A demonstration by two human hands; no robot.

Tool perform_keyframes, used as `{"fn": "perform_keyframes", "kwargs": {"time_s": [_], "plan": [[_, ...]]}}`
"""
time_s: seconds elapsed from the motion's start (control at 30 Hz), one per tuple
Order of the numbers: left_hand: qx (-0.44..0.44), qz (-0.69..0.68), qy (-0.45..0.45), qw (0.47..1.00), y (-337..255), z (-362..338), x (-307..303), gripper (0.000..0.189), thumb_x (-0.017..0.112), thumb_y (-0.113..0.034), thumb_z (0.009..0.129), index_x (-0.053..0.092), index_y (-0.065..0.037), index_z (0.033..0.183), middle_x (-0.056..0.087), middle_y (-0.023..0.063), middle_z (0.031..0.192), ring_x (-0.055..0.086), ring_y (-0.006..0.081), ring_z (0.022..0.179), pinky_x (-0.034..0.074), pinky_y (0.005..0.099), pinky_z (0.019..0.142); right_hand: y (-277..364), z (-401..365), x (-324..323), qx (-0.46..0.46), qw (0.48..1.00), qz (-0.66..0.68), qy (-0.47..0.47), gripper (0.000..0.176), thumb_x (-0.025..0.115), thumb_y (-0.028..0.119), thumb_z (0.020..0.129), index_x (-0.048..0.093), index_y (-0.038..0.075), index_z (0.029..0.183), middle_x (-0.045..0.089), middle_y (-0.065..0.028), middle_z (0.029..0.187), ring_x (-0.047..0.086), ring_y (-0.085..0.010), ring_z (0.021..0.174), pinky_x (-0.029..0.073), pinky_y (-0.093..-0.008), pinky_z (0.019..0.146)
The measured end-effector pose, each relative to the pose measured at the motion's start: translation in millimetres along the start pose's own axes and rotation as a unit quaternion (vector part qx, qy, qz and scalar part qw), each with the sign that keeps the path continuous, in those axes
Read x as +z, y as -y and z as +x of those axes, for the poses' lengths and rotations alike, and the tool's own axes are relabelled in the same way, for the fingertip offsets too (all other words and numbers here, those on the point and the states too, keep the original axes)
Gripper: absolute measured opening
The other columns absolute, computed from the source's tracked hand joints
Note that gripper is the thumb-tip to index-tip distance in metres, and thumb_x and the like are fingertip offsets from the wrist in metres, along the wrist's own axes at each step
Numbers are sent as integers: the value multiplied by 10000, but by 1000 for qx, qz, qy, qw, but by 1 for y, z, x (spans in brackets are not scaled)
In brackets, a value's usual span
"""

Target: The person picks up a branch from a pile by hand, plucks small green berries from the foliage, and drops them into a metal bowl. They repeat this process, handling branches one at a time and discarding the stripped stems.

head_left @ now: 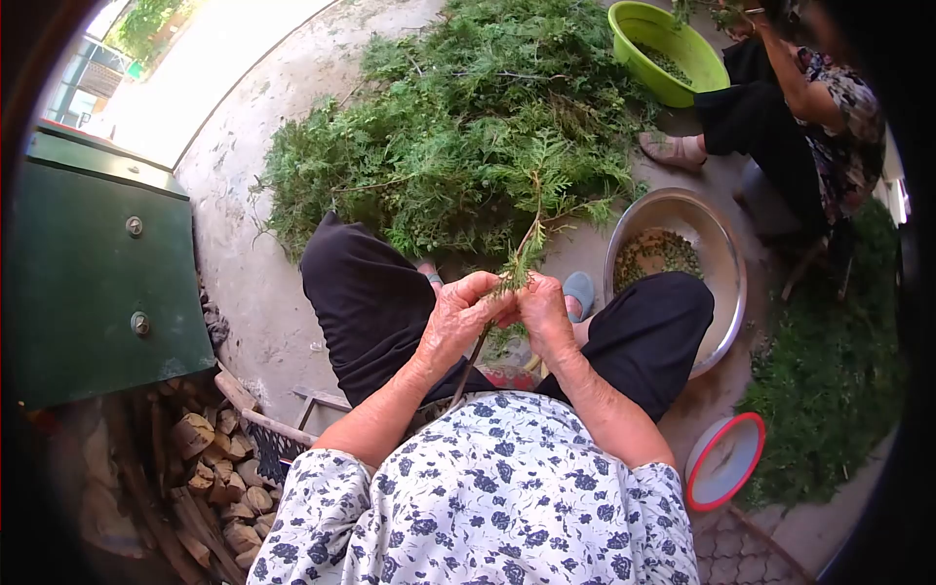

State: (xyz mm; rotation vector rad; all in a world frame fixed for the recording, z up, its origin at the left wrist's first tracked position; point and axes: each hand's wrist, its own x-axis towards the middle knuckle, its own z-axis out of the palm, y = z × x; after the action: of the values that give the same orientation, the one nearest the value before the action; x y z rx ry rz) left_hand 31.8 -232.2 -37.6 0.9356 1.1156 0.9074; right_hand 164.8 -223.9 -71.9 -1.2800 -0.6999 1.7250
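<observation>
Head view: the leafy branch (532, 239) is in both hands, on the wearer's side of the big pile of greenery (419, 156), its feathery tip reaching up over the pile's near edge and its bare stem slanting back toward the wearer's lap. The left hand (456, 314) has a narrow grip, thumb and fingers pinched on the branch; the right hand (546, 312) is closed just as small beside it, fingertips nearly meeting. Leaves hide exactly which twig each hand pinches, so I cannot tell that.

I'd expect the branch to be light, with a woody, fairly stiff stem that gives a sure hold, while the leaf sprays look soft, springy and easy to tear off. The bare stem just below the leaves seems the best place to steady it; side sprays are better pinched close to their base.

Right of the pile's near edge sits the steel basin (720, 244), with small greenish pieces (663, 255) inside. At the pile's far right is the lime-green basin (643, 76), near another person (819, 102).
</observation>
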Motion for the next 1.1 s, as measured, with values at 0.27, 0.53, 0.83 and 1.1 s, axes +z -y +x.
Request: {"fn": "perform_keyframes", "kwargs": {"time_s": [0.27, 0.53, 0.83, 1.1], "plan": [[-19, -92, 17, 995, 9, -2, -1, 158, 561, -93, 882, 611, 23, 977, 597, 12, 742, 525, 67, 698, 457, 223, 664, -15, 4, -9, 3, 1000, 12, 29, 170, 497, 126, 869, 585, 3, 790, 587, -51, 640, 558, -117, 494, 463, -238, 424], [311, 365, -89, 873, -27, 24, 4, 348, 589, 2, 771, 588, -81, 1108, 450, 154, 1262, 515, 243, 1112, 453, 341, 880, -4, -5, -1, 63, 997, -43, 24, 185, 527, 167, 860, 593, 6, 797, 589, -56, 640, 544, -123, 473, 445, -251, 426], [427, 634, 114, 635, -54, 47, 6, 389, 627, -193, 630, 643, -251, 1014, 326, 63, 1407, 337, 255, 1284, 289, 424, 1045, -11, -6, -2, 31, 995, -88, 40, 209, 546, 160, 850, 583, -23, 757, 567, -60, 589, 544, -122, 482, 441, -241, 428], [471, 621, 88, 620, -49, 59, 13, 400, 595, -188, 664, 617, -215, 1063, 430, 59, 1306, 432, 230, 1195, 292, 426, 1041, -19, -4, 2, 9, 992, -123, 41, 246, 532, 189, 839, 571, 0, 686, 590, -50, 597, 535, -110, 425, 421, -251, 391]]}}
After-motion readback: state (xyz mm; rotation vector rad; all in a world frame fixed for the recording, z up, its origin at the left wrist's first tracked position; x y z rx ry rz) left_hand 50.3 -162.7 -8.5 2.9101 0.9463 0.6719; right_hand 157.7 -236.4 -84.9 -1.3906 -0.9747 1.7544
